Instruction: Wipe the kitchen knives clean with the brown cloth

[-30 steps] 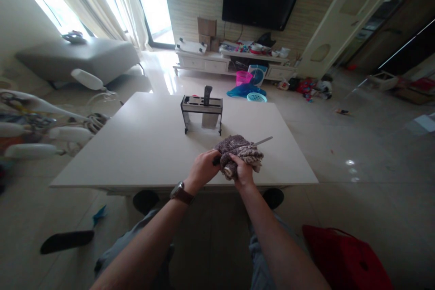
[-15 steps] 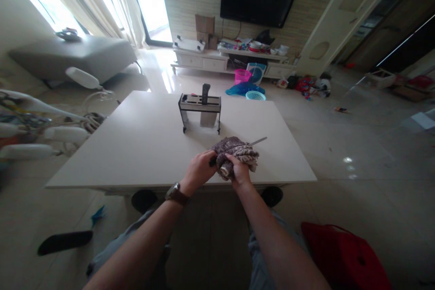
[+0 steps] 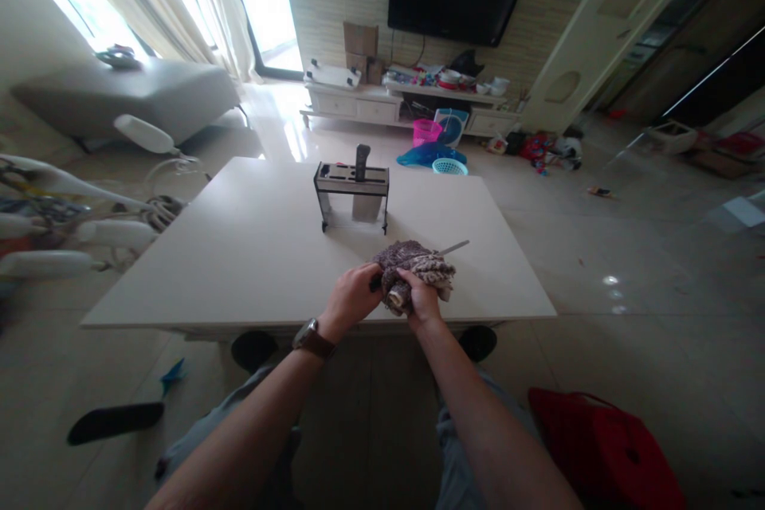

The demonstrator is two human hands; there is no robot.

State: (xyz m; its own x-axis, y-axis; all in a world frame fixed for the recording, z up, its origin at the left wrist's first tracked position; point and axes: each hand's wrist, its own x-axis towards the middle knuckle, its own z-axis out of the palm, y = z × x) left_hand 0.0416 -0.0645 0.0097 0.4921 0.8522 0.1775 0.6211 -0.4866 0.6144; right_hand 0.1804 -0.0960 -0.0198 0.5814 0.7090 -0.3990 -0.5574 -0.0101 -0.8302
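Note:
A knife lies wrapped in a brown-grey shaggy cloth (image 3: 406, 255) just above the table's near edge. Its narrow blade (image 3: 456, 247) sticks out to the right of the cloth, and a bit of dark handle (image 3: 375, 284) shows at the left. My left hand (image 3: 354, 296) is closed around that handle. With thumb on top, my right hand (image 3: 424, 304) grips the bunched cloth; the middle of the blade is hidden inside. Beyond them a knife rack (image 3: 351, 179) stands upright, holding a broad-bladed knife by its dark upright handle (image 3: 362, 162).
The white table (image 3: 239, 255) spans the space before me. A red stool-like object (image 3: 603, 446) is at the lower right. White-padded equipment (image 3: 116, 235) stands left of the table. Baskets (image 3: 449, 167) and a low cabinet (image 3: 376, 107) are beyond it.
Almost nothing differs. Both hands, the cloth and the knife keep the same place; the view has shifted very slightly.

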